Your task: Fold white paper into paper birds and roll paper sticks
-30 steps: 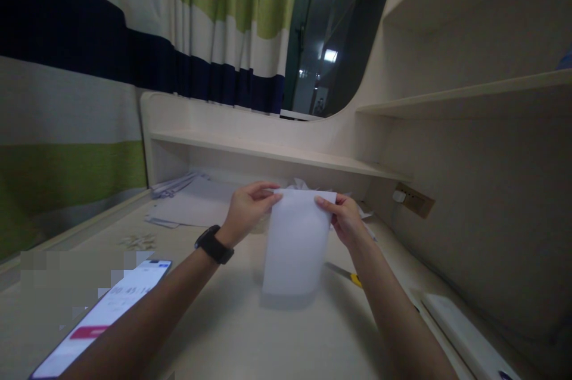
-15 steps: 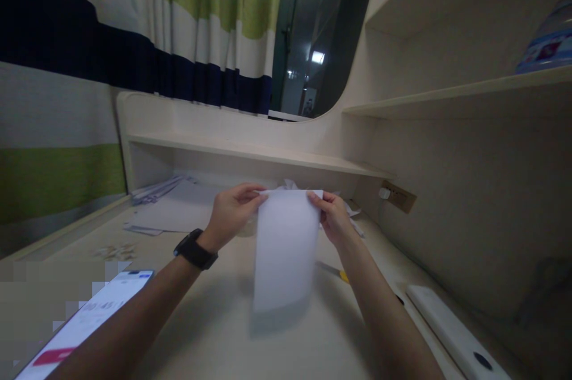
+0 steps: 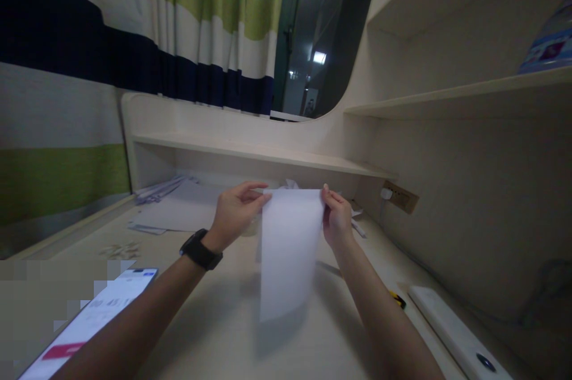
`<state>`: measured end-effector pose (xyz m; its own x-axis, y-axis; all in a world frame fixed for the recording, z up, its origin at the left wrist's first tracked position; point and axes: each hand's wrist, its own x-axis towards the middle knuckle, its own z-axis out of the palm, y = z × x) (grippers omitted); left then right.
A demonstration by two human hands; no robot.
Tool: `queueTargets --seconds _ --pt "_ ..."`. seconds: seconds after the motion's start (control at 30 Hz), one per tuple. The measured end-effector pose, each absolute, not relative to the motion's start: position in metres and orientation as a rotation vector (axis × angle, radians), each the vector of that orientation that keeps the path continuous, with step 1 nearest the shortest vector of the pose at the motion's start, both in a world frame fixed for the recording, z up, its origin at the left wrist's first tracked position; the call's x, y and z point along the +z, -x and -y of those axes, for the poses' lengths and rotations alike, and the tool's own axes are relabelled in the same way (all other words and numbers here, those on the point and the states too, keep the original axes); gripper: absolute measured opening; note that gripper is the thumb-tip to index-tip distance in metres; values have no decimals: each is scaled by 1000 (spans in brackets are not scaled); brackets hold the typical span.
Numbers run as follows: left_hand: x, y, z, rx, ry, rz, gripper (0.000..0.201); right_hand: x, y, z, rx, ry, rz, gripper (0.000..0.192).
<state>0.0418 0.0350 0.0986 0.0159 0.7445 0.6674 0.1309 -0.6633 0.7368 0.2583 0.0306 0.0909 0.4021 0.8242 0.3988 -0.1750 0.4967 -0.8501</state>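
Phone (image 3: 89,323) lit at near left on the tabletop (image 3: 214,332); white bar (image 3: 456,332) near right; mid-scene, paper sheet (image 3: 288,249) hangs upright above the tabletop, top corners pinched by left hand (image 3: 235,213) and right hand (image 3: 337,219), fingers closed on its edge; loose papers (image 3: 179,207) far left under the shelf (image 3: 250,150).
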Motion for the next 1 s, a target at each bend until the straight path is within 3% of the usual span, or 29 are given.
queueTargets --seconds 0.27,0.67,1.0 --pt "97 -41 -38 1685 -1755 -873 27 87 -261 -33 833 785 958 33" --pt "94 -36 -34 1580 -1592 -937 26 71 -264 -26 1035 1077 1023 36" --pt "43 -9 -22 1280 -1391 -991 36 14 -247 -14 1033 1362 1246 46"
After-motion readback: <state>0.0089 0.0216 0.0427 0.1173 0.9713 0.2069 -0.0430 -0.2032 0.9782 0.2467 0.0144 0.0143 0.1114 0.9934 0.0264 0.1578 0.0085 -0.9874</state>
